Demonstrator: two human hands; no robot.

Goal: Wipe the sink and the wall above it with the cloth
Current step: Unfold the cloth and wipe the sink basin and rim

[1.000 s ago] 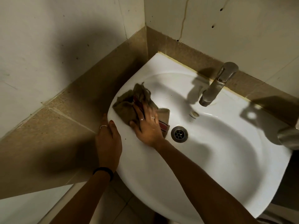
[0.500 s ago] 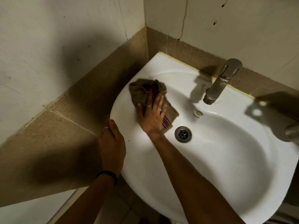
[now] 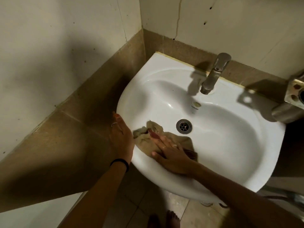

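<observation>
A white sink (image 3: 230, 145) is fixed in the corner under a pale wall (image 3: 230, 30) with a brown tiled band. A crumpled tan cloth (image 3: 144, 139) with a red stripe lies inside the basin's front left slope, left of the drain (image 3: 183, 126). My right hand (image 3: 171, 153) presses flat on the cloth with straight fingers. My left hand (image 3: 121, 139) rests on the sink's left rim, fingers extended over the edge.
A metal tap (image 3: 213, 74) stands at the back of the sink. A metal fitting (image 3: 292, 99) juts in at the right edge. The side wall (image 3: 49, 63) is close on the left. Bare feet (image 3: 171, 219) show on the tiled floor below.
My right hand has dragged the cloth from the basin's upper left slope down toward the front, near the drain. My left hand has stayed on the left rim.
</observation>
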